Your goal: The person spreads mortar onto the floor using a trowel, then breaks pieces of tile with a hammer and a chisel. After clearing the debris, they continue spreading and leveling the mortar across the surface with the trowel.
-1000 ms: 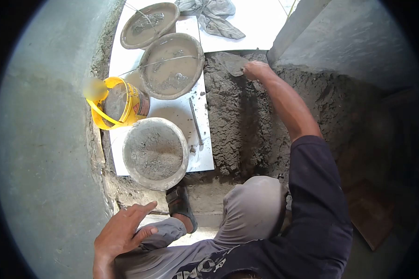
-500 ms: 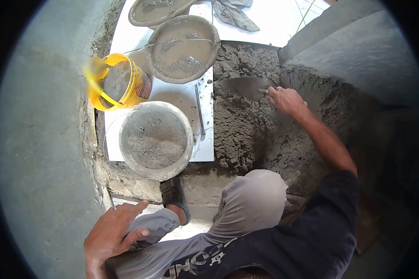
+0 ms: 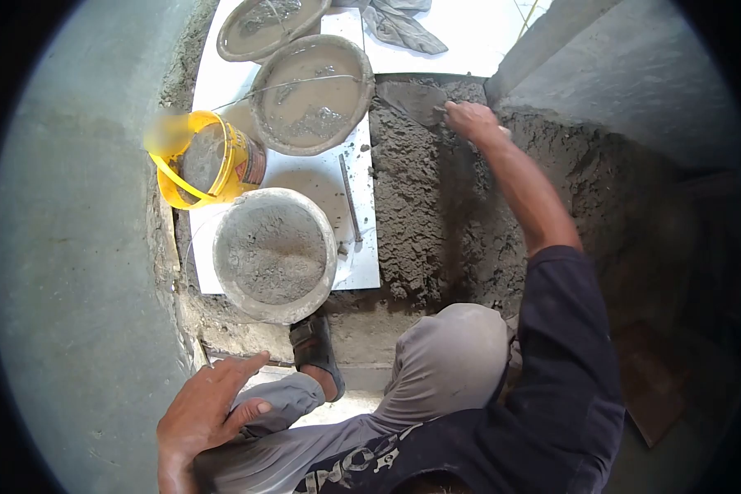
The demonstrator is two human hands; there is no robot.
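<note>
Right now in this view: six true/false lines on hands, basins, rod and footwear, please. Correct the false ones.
1. The right hand holds a trowel. True.
2. The left hand grips a cloth. False: it holds nothing.
3. The middle basin contains murky liquid. True.
4. The nearest basin is full of clear water. False: it contains grey powdery material.
5. A thin rod lies on the white tile. True.
6. The visible foot is bare. False: it wears a dark sandal.

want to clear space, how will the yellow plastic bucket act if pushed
The yellow plastic bucket is probably heavy, given the grey contents inside. With its top open, it might spill if tipped, and its round wall could let it roll.
</note>
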